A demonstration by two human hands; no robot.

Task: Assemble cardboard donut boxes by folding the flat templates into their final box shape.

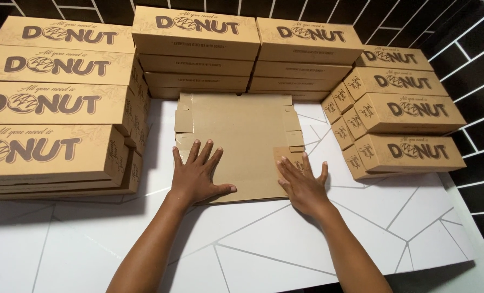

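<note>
Both hands lie flat, fingers spread, on an unfolded cardboard sheet [241, 142] on the white table [285, 244]. The left hand [197, 174] presses its near left part, the right hand [301, 184] its near right corner. Stacks of closed brown boxes stand at nine [52, 103], twelve [247, 51] and two o'clock [405, 114].

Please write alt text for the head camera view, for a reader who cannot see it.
A left hand and a right hand press flat on an unfolded cardboard sheet on a white table. Stacks of closed brown boxes surround it.
</note>
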